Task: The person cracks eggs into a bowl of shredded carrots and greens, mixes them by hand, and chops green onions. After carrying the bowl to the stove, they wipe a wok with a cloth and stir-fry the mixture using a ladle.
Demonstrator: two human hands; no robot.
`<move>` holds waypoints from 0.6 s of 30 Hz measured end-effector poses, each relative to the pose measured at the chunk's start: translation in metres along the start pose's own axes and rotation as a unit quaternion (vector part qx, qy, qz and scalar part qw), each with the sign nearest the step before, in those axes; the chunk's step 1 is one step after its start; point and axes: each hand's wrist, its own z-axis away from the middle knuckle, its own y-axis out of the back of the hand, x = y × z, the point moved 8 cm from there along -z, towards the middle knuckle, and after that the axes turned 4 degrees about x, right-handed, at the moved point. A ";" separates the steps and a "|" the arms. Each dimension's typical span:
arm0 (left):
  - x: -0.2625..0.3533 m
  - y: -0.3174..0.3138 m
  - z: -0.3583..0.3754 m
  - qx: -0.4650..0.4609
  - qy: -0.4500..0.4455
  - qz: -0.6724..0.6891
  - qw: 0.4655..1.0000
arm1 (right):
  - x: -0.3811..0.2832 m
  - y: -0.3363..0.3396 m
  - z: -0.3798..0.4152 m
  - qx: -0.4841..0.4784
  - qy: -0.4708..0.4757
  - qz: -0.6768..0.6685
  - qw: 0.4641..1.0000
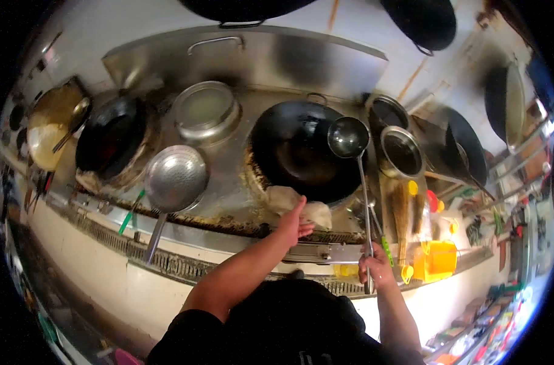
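A large black wok (301, 149) sits on the steel stove top. At its near rim lies a pale folded cloth (316, 214), and my left hand (293, 225) is closed on it, thumb stretched over the top. Whatever part of the wok lies under the cloth is hidden. My right hand (377, 266) is wrapped round the long handle of a metal ladle (348, 137). The ladle's bowl hangs over the right side of the wok, facing up, and looks dark inside.
Left of the wok are a perforated strainer (177, 177), a lidded steel pot (207, 111) and another dark wok (111, 137). To the right stand steel pots (402, 152), a bamboo brush (402, 213) and a yellow container (436, 260). A steel splash panel (259, 61) rises behind.
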 end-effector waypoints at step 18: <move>-0.003 0.303 0.076 0.136 -0.224 -0.106 0.959 | 0.121 -0.320 -0.093 -0.298 -0.232 0.158 0.912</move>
